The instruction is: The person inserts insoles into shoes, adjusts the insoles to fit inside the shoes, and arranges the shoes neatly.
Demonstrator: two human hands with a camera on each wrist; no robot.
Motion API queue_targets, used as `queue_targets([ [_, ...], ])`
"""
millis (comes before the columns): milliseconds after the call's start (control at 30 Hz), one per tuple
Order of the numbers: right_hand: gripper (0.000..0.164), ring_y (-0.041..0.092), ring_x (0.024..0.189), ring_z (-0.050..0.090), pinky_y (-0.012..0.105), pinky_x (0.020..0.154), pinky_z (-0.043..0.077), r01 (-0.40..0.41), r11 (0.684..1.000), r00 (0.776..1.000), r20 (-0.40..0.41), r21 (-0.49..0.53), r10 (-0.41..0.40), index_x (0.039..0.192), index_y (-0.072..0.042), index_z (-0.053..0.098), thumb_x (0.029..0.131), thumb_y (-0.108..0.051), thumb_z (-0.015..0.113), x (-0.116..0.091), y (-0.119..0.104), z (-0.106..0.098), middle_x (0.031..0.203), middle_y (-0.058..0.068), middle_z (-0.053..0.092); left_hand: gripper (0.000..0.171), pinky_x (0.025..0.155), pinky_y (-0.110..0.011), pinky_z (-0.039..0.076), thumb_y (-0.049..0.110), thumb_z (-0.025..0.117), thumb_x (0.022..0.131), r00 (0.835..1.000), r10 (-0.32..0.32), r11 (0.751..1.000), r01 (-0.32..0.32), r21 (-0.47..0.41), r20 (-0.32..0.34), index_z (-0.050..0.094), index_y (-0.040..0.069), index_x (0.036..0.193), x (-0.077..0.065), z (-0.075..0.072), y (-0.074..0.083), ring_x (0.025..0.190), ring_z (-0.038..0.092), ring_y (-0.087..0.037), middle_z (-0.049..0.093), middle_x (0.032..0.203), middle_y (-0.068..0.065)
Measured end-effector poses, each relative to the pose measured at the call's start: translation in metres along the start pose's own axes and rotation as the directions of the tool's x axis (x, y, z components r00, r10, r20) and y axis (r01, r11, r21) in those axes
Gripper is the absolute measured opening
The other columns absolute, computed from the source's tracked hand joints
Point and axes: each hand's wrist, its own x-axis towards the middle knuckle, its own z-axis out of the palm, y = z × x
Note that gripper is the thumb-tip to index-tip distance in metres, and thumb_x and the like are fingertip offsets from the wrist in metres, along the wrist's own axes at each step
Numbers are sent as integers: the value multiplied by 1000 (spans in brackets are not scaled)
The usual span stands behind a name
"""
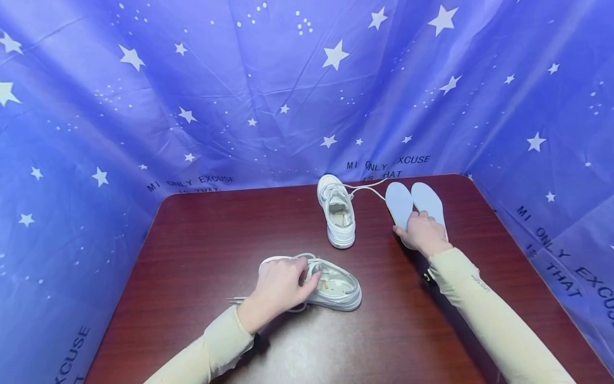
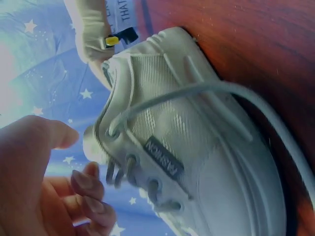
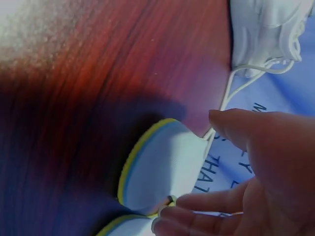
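Observation:
My left hand (image 1: 282,281) hovers at the laces and tongue of the nearer white sneaker (image 1: 338,296), which lies with its toe to the left. In the left wrist view, the thumb and loosely bent fingers of that hand (image 2: 54,182) stand apart beside the sneaker's eyelets, gripping nothing; contact is unclear. At the right, my right hand (image 1: 424,232) is over two white insoles lying side by side, the left insole (image 1: 398,200) and the right insole (image 1: 428,200). The right wrist view shows its fingertips touching a yellow-edged insole (image 3: 165,167), the thumb held away.
Another white sneaker (image 1: 339,224) stands toward the back of the reddish-brown table (image 1: 216,229), its loose lace (image 1: 369,188) trailing to the insoles. Lace ends (image 1: 236,300) of the nearer sneaker stick out at left. Blue star-printed curtains (image 1: 288,80) surround the table.

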Motion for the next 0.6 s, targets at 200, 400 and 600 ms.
queue_targets([
  [200, 78, 54, 92, 53, 64, 72, 47, -77, 997, 995, 64, 5, 76, 110, 25, 52, 87, -49, 59, 8, 1, 6, 97, 38, 51, 6, 42, -26, 42, 24, 60, 82, 966, 257, 958, -258, -123, -23, 59, 18, 80, 6, -9, -14, 60, 49, -8, 55, 70, 8],
  [400, 76, 54, 97, 53, 65, 75, 47, -91, 996, 992, 87, 12, 90, 111, 24, 52, 88, -49, 58, 12, 3, 10, 101, 38, 53, 22, 67, -25, 55, 7, 64, 74, 808, 586, 810, -582, -76, 62, 67, 18, 93, 14, -15, -17, 91, 61, -10, 66, 103, 7],
  [600, 71, 53, 95, 55, 64, 74, 48, -92, 996, 993, 70, 21, 90, 110, 21, 53, 88, -46, 60, 10, 2, 11, 101, 37, 53, 22, 60, -24, 53, 8, 67, 72, 737, 629, 750, -659, 56, 249, 64, 26, 85, 15, -16, -8, 81, 60, -9, 64, 95, 15],
])
